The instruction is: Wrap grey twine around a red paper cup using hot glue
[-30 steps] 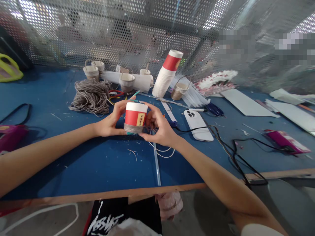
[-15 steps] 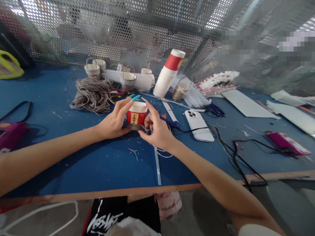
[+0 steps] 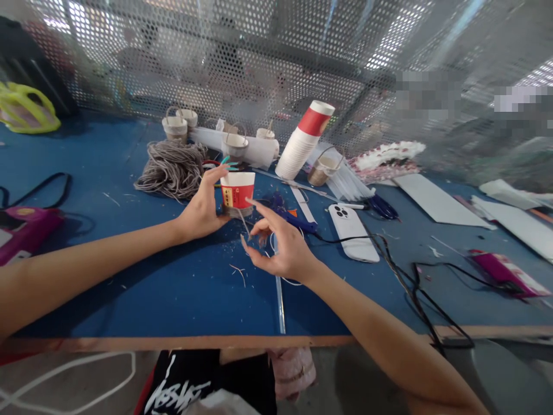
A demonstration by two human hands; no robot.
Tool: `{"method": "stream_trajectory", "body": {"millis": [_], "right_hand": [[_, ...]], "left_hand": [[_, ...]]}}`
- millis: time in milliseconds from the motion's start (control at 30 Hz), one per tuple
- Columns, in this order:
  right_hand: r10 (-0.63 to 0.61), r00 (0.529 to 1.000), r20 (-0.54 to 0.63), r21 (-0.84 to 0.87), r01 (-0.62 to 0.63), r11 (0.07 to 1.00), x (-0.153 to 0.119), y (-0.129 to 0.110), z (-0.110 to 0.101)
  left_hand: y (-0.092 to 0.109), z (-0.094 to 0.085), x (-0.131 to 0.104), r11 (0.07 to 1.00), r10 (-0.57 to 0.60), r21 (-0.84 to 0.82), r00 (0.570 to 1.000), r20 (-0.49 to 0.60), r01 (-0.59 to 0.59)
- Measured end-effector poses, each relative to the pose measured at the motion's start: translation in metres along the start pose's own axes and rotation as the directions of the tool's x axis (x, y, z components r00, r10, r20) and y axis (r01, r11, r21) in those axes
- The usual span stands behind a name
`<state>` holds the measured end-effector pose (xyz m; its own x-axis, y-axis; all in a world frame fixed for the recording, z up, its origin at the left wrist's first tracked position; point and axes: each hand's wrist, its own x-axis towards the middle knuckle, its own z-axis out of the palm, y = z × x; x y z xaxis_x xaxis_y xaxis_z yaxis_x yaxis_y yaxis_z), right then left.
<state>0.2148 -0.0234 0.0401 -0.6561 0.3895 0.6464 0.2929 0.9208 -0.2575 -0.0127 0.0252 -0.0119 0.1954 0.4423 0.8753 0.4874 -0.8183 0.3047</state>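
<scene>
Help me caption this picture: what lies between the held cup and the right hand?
In the head view, a thin strand of cord runs from the cup toward the right hand; whether its index fingertip touches the cup is unclear.

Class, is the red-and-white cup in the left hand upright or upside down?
Upright: the cup has its white rim uppermost, with grey cord wrapped around its lower part.

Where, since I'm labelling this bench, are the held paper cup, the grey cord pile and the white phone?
Held paper cup (image 3: 239, 195): head view, on its red band.
Grey cord pile (image 3: 171, 170): head view, middle of the heap.
White phone (image 3: 352, 226): head view, its back.
</scene>
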Motion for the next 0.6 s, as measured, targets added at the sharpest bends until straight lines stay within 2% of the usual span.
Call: {"method": "stream_trajectory", "body": {"millis": [67, 167, 267, 333, 433, 500, 533, 600], "right_hand": [[-0.123, 0.992, 0.015, -0.01, 0.123, 0.992, 0.0, -0.003, -0.002], [-0.321, 0.947, -0.012, -0.073, 0.319, 0.945, 0.001, -0.007, -0.007], [-0.418, 0.908, -0.022, -0.159, 0.409, 0.898, 0.001, -0.012, -0.012], [-0.416, 0.909, -0.008, -0.187, 0.408, 0.894, 0.001, -0.014, -0.013], [-0.266, 0.964, -0.021, -0.124, 0.261, 0.957, 0.001, -0.014, -0.01], [-0.058, 0.997, -0.058, -0.055, 0.055, 0.997, 0.002, -0.009, -0.006], [0.063, 0.996, -0.071, -0.022, -0.065, 0.998, 0.002, -0.006, -0.005], [0.288, 0.956, -0.058, 0.028, -0.287, 0.957, 0.003, 0.0, -0.004]], "left_hand": [[-0.004, 0.002, -0.002, 0.994, -0.09, -0.062, 0.996, -0.018, 0.089], [-0.006, 0.004, -0.002, 0.978, -0.166, -0.136, 0.986, -0.031, 0.161], [-0.005, 0.004, 0.0, 0.971, -0.178, -0.17, 0.983, -0.038, 0.169], [-0.004, 0.003, 0.001, 0.972, -0.165, -0.177, 0.986, -0.032, 0.157], [-0.002, 0.003, 0.0, 0.976, -0.139, -0.169, 0.99, -0.015, 0.135], [-0.002, 0.003, 0.0, 0.979, -0.127, -0.161, 0.992, 0.001, 0.125], [-0.002, 0.003, 0.0, 0.98, -0.121, -0.16, 0.993, 0.009, 0.121], [-0.002, 0.003, -0.001, 0.981, -0.1, -0.163, 0.995, 0.019, 0.102]]}}
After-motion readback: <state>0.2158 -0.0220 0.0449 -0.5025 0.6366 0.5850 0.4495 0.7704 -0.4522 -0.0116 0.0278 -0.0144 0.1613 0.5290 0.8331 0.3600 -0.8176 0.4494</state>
